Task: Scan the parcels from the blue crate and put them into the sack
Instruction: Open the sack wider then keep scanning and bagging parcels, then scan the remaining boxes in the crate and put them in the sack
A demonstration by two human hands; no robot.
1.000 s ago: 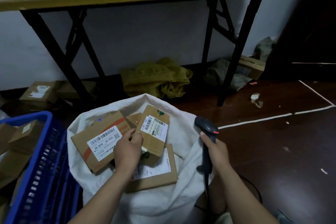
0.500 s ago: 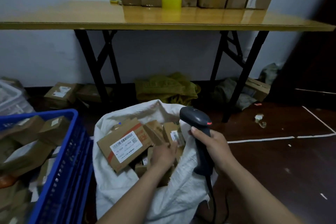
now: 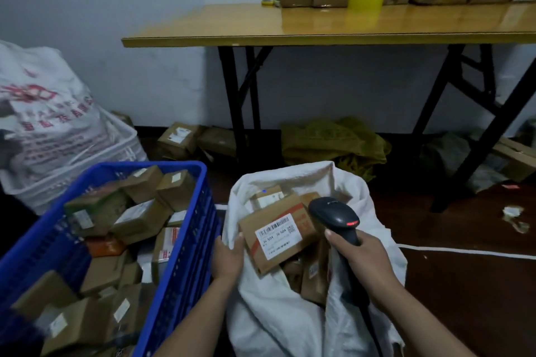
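Left hand (image 3: 228, 255): since half a second ago it has come out from among the boxes and now sits at the sack's left rim, beside the crate; forearm reaches in from below, fingers loosely straight, holding nothing.
Right hand (image 3: 364, 258): still wrapped round the handle of the black handheld barcode scanner (image 3: 333, 216), whose head sits over the sack's mouth.
White woven sack (image 3: 275, 316): mouth open; a brown cardboard parcel with a white barcode label (image 3: 275, 236) lies tilted on top, just beside the left fingers.
Blue plastic crate (image 3: 185, 258): just left of the sack, with many small brown cardboard boxes (image 3: 139, 220) inside, likely unscanned.
Risk: the scanner faces labels already bagged, so one could be read twice; the unsupported rim could slump and let the top parcel slide out.
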